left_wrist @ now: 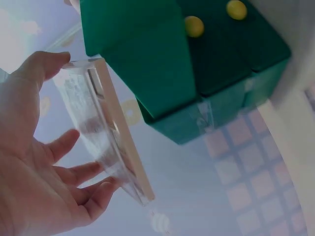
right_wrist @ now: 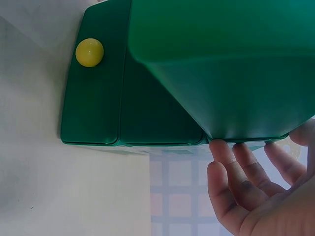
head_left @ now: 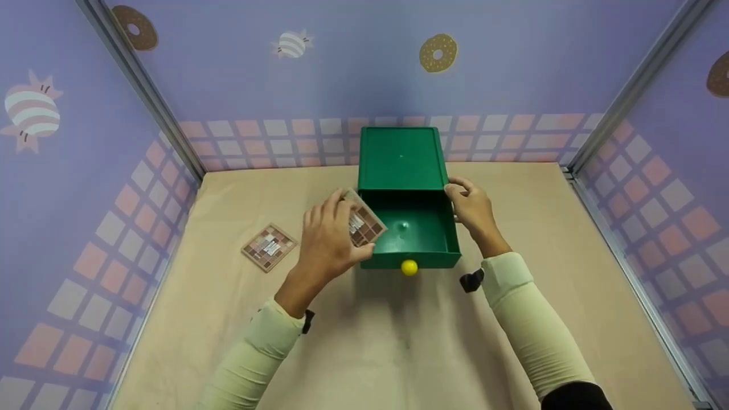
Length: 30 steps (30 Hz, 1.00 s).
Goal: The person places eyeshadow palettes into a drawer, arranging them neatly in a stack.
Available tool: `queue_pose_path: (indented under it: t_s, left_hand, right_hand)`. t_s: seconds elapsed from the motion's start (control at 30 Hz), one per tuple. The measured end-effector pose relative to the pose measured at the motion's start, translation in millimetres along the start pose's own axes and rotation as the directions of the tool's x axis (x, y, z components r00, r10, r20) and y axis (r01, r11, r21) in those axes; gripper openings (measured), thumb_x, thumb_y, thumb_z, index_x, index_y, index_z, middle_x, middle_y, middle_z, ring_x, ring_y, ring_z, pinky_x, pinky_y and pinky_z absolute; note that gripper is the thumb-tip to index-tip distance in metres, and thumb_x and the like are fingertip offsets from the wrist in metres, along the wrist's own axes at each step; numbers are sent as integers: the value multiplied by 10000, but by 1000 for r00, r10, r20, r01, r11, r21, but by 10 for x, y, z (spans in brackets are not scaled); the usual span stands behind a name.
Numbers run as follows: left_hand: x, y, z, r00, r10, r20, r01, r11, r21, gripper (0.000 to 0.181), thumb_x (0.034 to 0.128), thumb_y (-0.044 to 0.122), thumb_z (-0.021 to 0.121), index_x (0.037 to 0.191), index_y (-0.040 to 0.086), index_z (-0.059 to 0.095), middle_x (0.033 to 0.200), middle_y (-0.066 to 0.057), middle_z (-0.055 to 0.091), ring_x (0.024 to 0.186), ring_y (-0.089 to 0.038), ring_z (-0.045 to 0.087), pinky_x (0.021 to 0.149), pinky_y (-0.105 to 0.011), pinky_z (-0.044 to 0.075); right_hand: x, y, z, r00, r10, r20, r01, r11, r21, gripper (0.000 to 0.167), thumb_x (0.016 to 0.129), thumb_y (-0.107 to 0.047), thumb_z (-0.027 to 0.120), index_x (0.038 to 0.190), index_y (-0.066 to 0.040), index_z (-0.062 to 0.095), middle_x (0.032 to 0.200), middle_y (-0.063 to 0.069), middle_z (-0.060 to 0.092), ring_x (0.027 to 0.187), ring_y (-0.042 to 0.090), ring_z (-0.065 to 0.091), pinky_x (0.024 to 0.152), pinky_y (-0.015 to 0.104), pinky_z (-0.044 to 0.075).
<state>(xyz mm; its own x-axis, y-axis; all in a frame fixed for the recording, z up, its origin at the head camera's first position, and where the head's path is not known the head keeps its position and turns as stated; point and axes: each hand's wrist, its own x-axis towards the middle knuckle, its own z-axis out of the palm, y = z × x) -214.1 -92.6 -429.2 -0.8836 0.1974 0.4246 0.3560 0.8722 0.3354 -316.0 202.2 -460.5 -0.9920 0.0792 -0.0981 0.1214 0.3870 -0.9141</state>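
The left hand [head_left: 329, 240] grips a brown palette [head_left: 369, 226], its label [head_left: 355, 223] unreadable, at nine o'clock of the pulled-out drawer [head_left: 438, 261]; the right hand [head_left: 475, 210], fingers relaxed, touches the green cabinet [head_left: 401, 159] at three o'clock.

Head view from high and near, facing far and down, left wrist close at left of the green drawer unit [head_left: 403, 168], right wrist close at right, both facing far, sharing the open drawer [head_left: 418, 236].

Head view: held palette [head_left: 373, 229] partly covered by left hand [head_left: 327, 242] at centre, label [head_left: 357, 224] too small to be read, donut [head_left: 721, 75] cropped at far right
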Motion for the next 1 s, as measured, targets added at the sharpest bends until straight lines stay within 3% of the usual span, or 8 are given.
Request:
queue_pose_path:
  t_s: [0.2, 0.37, 0.5, 0.7, 0.8, 1.0]
  left_hand:
    - [198, 165, 61, 992, 44, 120, -44, 999, 2, 726, 745, 475, 833, 1326, 133, 565, 1593, -169, 409, 1324, -410, 493, 1072, -545, 395]
    - [396, 270, 70, 973, 77, 219, -82, 996, 17, 698, 754, 463, 799, 1335, 155, 566, 1600, -157, 396, 1330, -409, 475, 1072, -530, 375]
    - [509, 324, 88, 943, 107, 316, -117, 993, 12, 642, 758, 447, 794, 1302, 185, 575, 1611, -143, 383, 1358, -394, 445, 1110, -536, 337]
    - [576, 325, 157, 878, 164, 449, -181, 983, -5, 586, 790, 467, 808, 1272, 211, 595, 1621, -113, 380, 1387, -380, 417, 1104, -546, 311]
    - [599, 310, 186, 855, 192, 482, -202, 979, -30, 548, 806, 482, 806, 1253, 229, 615, 1618, -91, 389, 1394, -379, 413, 1110, -546, 303]
    - [678, 278, 216, 820, 258, 511, -252, 964, -82, 481, 817, 458, 817, 1217, 264, 634, 1615, -50, 400, 1418, -364, 404, 1127, -556, 285]
  right_hand:
    - [13, -20, 0, 1000, -10, -5, 9, 1000, -11, 472, 1034, -424, 511, 1464, -233, 547, 1323, 147, 625, 981, 257, 622, 780, 347, 599]
    - [18, -23, -7, 1000, -11, -8, 11, 1000, -18, 479, 1033, -431, 504, 1470, -238, 542, 1333, 146, 626, 965, 259, 624, 739, 311, 586]
    - [16, -9, -8, 1000, -5, -11, 5, 1000, -18, 481, 1034, -431, 505, 1475, -242, 536, 1349, 148, 618, 991, 276, 624, 780, 349, 596]
    - [6, 13, 8, 1000, -8, -5, 8, 1000, -6, 473, 1031, -430, 516, 1461, -235, 553, 1327, 152, 625, 957, 276, 641, 785, 359, 599]
    - [9, 22, 11, 1000, -10, -10, 10, 1000, -7, 465, 1028, -422, 524, 1451, -234, 564, 1315, 149, 638, 921, 259, 640, 758, 339, 595]
    - [18, 14, 6, 1000, -12, -19, 12, 1000, 0, 464, 1020, -413, 531, 1443, -228, 571, 1298, 152, 639, 924, 256, 624, 752, 341, 594]
